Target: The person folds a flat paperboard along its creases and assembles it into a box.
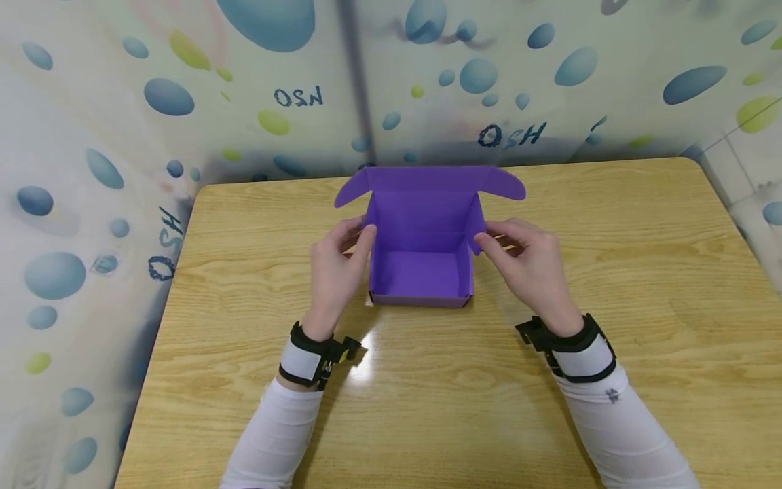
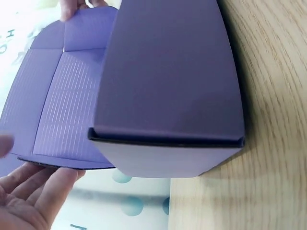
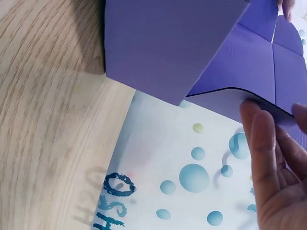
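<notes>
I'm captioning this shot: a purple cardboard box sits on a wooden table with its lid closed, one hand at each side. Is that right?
Not quite: the lid isn't closed. The head view shows it standing open at the back of the purple cardboard box. Wooden table, left hand and right hand at the sides: correct.

A wood-grained table (image 1: 635, 272) carries an open purple box (image 1: 421, 241) near its far edge.

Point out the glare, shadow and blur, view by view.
Head: bright glare on the tabletop beside the left wrist strap; left wrist: left thumb soft at the frame edge, patterned backdrop washed out upper left; right wrist: shadow beside the purple box.
</notes>
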{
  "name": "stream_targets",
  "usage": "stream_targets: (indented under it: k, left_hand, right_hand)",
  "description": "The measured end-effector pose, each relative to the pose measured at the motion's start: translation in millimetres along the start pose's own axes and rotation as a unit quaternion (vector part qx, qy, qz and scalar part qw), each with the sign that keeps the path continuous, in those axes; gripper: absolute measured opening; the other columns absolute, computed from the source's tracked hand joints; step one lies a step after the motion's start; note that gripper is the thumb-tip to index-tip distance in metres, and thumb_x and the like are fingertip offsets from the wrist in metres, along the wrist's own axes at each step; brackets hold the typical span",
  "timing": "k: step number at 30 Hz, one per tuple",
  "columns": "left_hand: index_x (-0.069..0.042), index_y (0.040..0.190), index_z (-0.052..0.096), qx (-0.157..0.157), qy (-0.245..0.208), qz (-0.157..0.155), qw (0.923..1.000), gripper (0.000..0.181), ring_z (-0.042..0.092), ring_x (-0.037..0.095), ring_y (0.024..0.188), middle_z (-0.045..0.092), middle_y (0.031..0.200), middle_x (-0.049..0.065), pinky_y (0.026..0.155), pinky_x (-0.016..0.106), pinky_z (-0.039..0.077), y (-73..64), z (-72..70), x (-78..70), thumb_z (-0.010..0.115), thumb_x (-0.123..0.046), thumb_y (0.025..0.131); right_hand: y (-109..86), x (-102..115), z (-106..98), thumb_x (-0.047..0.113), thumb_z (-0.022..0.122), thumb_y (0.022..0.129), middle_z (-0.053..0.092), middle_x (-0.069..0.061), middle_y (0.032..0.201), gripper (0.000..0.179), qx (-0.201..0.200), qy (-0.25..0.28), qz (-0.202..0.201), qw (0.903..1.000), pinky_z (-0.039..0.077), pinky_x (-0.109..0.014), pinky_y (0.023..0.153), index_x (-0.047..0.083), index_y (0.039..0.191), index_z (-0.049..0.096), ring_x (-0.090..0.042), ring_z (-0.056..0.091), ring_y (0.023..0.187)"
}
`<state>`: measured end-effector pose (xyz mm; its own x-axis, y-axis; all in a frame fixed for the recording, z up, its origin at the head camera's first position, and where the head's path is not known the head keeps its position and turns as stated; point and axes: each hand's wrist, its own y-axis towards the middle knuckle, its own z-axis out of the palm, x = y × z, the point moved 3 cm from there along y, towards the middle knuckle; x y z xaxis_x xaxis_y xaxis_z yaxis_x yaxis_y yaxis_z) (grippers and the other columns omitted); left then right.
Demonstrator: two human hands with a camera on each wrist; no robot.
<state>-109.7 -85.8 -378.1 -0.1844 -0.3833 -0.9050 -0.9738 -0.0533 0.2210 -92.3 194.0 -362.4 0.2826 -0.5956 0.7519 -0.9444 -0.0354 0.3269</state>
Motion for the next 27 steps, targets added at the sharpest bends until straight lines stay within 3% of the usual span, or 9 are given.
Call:
stream_targets:
  k: [3, 6, 8, 12, 14, 27]
  left_hand:
    - [0.003, 0.121, 0.075, 0.008, -0.037, -0.019, 0.9991, 0.028, 0.077, 0.031, 0.093, 0.079, 0.110, 0.022, 0.072, 0.020, 0.063, 1.1, -0.2, 4.2, 0.061, -0.017, 0.107]
    - [0.003, 0.121, 0.074, 0.021, -0.078, -0.043, 0.9958, 0.028, 0.076, 0.029, 0.097, 0.077, 0.118, 0.022, 0.071, 0.015, 0.061, 2.9, -1.1, 7.4, 0.060, -0.016, 0.107]
    - [0.003, 0.122, 0.074, 0.030, -0.097, -0.058, 0.9931, 0.028, 0.076, 0.029, 0.107, 0.075, 0.128, 0.021, 0.075, 0.018, 0.063, 3.8, -2.0, 8.1, 0.062, -0.016, 0.106]
    - [0.002, 0.123, 0.074, 0.042, -0.118, -0.077, 0.9892, 0.029, 0.074, 0.029, 0.117, 0.075, 0.130, 0.019, 0.078, 0.021, 0.065, 4.4, -2.7, 8.2, 0.063, -0.017, 0.105]
    - [0.002, 0.123, 0.074, 0.045, -0.123, -0.082, 0.9880, 0.029, 0.074, 0.030, 0.120, 0.074, 0.131, 0.019, 0.078, 0.021, 0.065, 4.8, -2.7, 8.8, 0.064, -0.018, 0.105]
    - [0.004, 0.129, 0.068, 0.092, -0.167, -0.119, 0.9745, 0.032, 0.068, 0.018, 0.119, 0.067, 0.144, 0.015, 0.078, 0.018, 0.063, 3.5, -2.3, 11.4, 0.065, -0.015, 0.103]
  right_hand:
    - [0.3, -2, 0, 0.008, 0.068, 0.102, 0.077, -0.024, 0.096, 0.020, 0.007, 0.042, 0.020, 0.9989, 0.054, -0.003, 0.067, -0.007, 0.111, 0.078, 0.018, 0.063, 0.077]
    - [1.2, -3, -1, 0.008, 0.063, 0.104, 0.076, -0.021, 0.095, 0.022, 0.017, 0.081, 0.047, 0.9955, 0.058, -0.007, 0.069, -0.007, 0.111, 0.077, 0.013, 0.068, 0.077]
    - [2.0, -4, -2, 0.010, 0.063, 0.105, 0.077, -0.008, 0.095, 0.023, 0.025, 0.094, 0.062, 0.9933, 0.059, -0.009, 0.070, -0.006, 0.111, 0.078, 0.011, 0.070, 0.078]
    - [3.1, -7, -3, 0.013, 0.063, 0.105, 0.071, 0.023, 0.090, 0.025, 0.038, 0.101, 0.080, 0.9910, 0.060, -0.011, 0.070, -0.006, 0.113, 0.077, 0.010, 0.071, 0.078]
    - [3.3, -8, -3, 0.015, 0.064, 0.105, 0.068, 0.029, 0.090, 0.026, 0.043, 0.104, 0.086, 0.9899, 0.061, -0.012, 0.070, -0.006, 0.114, 0.077, 0.010, 0.071, 0.078]
    - [3.6, -13, -3, 0.017, 0.065, 0.104, 0.072, 0.024, 0.097, 0.030, 0.096, 0.152, 0.129, 0.9753, 0.062, -0.015, 0.075, -0.008, 0.120, 0.072, 0.004, 0.075, 0.079]
